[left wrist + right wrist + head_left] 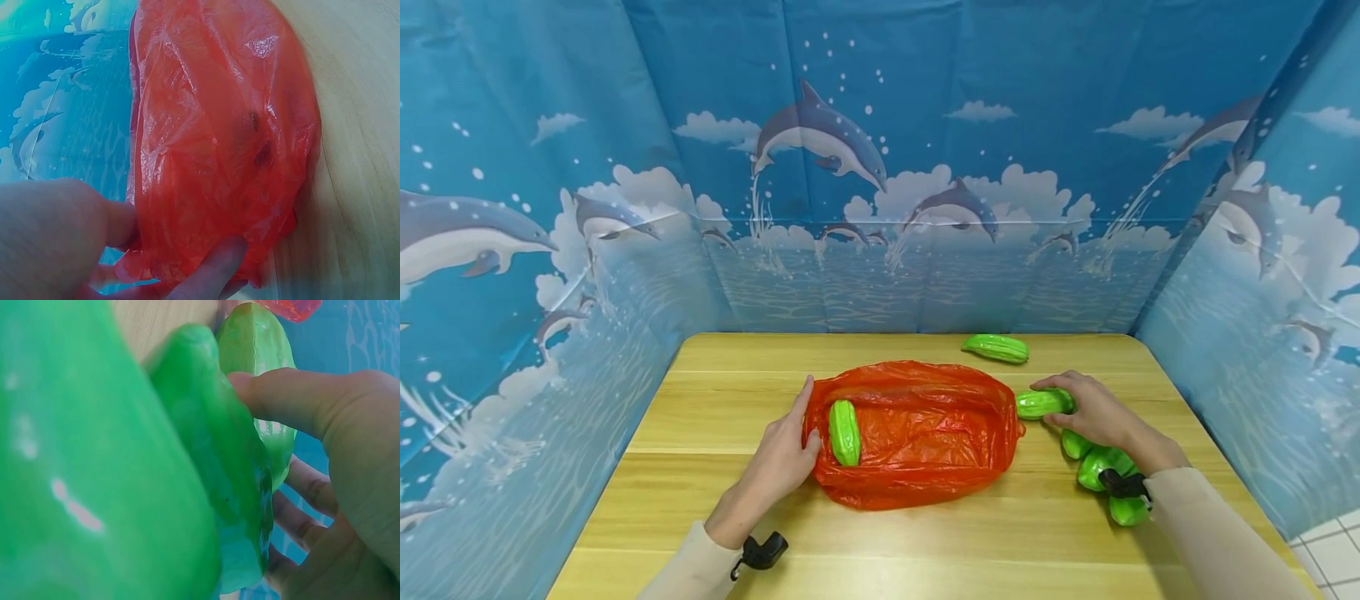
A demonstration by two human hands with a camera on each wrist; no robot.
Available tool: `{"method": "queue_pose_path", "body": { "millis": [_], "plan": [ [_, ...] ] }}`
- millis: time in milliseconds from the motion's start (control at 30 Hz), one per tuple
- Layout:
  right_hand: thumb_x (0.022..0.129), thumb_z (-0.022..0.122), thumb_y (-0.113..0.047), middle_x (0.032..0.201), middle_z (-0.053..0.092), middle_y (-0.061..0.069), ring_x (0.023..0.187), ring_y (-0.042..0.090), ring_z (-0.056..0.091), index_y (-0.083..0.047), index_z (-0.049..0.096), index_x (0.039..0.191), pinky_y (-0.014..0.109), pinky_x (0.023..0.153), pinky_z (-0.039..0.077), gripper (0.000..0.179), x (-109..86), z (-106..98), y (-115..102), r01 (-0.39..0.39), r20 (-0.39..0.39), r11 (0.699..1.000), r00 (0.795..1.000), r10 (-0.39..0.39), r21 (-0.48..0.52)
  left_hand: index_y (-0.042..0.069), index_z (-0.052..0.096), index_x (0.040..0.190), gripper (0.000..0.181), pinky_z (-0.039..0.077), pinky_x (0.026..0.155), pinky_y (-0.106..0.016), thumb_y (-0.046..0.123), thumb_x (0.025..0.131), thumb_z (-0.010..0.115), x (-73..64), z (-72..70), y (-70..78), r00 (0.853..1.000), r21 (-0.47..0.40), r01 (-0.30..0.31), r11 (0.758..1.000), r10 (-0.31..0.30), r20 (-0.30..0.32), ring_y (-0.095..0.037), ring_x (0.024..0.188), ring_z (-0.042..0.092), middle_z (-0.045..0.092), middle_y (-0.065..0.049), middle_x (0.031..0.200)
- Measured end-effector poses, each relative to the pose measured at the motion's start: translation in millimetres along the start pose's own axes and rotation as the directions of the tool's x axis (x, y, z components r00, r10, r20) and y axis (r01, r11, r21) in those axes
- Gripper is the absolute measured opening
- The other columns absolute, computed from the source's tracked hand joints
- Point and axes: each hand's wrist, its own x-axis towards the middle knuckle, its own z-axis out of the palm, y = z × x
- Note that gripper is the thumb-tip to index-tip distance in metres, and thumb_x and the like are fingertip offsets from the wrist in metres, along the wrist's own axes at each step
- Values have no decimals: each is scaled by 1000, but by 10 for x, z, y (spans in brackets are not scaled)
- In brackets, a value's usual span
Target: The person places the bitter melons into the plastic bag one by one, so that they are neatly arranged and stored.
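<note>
A red plastic bag lies spread with its mouth up on the wooden table. One glossy, ridged green gourd rests inside at its left end. My left hand grips the bag's left edge, thumb on one side of the film and fingers on the other, as the left wrist view shows too. Just past the bag's right end, my right hand holds another green gourd between thumb and fingers. In the right wrist view, that gourd is partly covered by a nearer gourd.
Several more green gourds are grouped under my right wrist, partly hidden by it. A single gourd lies near the back edge of the table. A dolphin-print curtain stands behind the table and along both sides.
</note>
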Motion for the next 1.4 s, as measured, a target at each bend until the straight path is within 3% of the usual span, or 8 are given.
{"method": "queue_pose_path", "body": {
  "millis": [333, 800, 967, 1100, 1133, 1200, 1333, 1400],
  "plan": [
    [100, 93, -17, 148, 72, 32, 138, 60, 66, -5, 75, 150, 78, 112, 56, 54, 8, 15, 34, -14, -9, 1000, 1000, 14, -6, 19, 12, 190, 96, 46, 51, -25, 3, 112, 66, 14, 0, 2, 1000, 10, -14, 1000, 14, 4, -13, 50, 48, 57, -8, 82],
    [102, 92, -17, 143, 73, 27, 133, 56, 69, -4, 75, 150, 76, 107, 59, 52, 18, -24, 8, -34, -46, 999, 998, 34, 6, 18, 7, 190, 99, 49, 52, -27, 3, 112, 67, 39, 7, -23, 1000, -7, -14, 1000, 14, 8, -14, 53, 52, 66, -12, 96],
    [103, 91, -21, 143, 72, 29, 132, 56, 69, -4, 74, 152, 76, 105, 59, 54, 11, -53, -12, -57, -56, 998, 997, 57, 7, 17, 8, 190, 99, 49, 52, -26, 4, 112, 67, 46, -3, -14, 1000, 6, -19, 1000, 19, 3, -14, 53, 51, 64, -12, 92],
    [104, 90, -29, 140, 71, 29, 127, 55, 69, -8, 75, 152, 75, 98, 59, 54, 20, -45, 97, -35, -86, 999, 996, 38, 38, 16, 8, 190, 98, 48, 53, -26, 3, 112, 67, 46, -7, -12, 1000, 3, -28, 1000, 28, 2, -13, 55, 52, 65, -11, 92],
    [105, 90, -31, 139, 72, 25, 126, 48, 71, -12, 75, 153, 66, 97, 61, 53, 38, -6, 220, 1, -111, 998, 994, 5, 60, 16, 8, 190, 98, 48, 52, -26, 3, 112, 67, 43, -8, -12, 1000, -1, -28, 1000, 28, 2, -13, 55, 52, 65, -11, 92],
    [106, 88, -37, 139, 72, 25, 125, 47, 69, -13, 76, 153, 66, 95, 60, 54, 48, 3, 272, 17, -125, 997, 992, -7, 74, 17, 8, 190, 98, 49, 52, -26, 3, 112, 67, 39, -9, -16, 1000, -7, -26, 1000, 27, 2, -13, 55, 52, 65, -11, 93],
    [109, 85, -35, 145, 69, 26, 132, 47, 66, -9, 72, 157, 69, 103, 58, 56, 51, -41, 163, -21, -122, 997, 992, 30, 70, 17, 8, 190, 99, 49, 51, -26, 3, 112, 67, 24, -8, -26, 1000, -14, -24, 1000, 24, 2, -13, 53, 53, 66, -12, 94],
    [109, 84, -32, 148, 66, 31, 135, 54, 63, -5, 70, 158, 79, 106, 54, 58, 37, -107, 7, -74, -104, 996, 991, 79, 50, 16, 8, 190, 98, 50, 51, -26, 3, 112, 67, 18, -4, -31, 1000, -14, -24, 1000, 24, 0, -13, 54, 54, 68, -13, 97]
  ]
}}
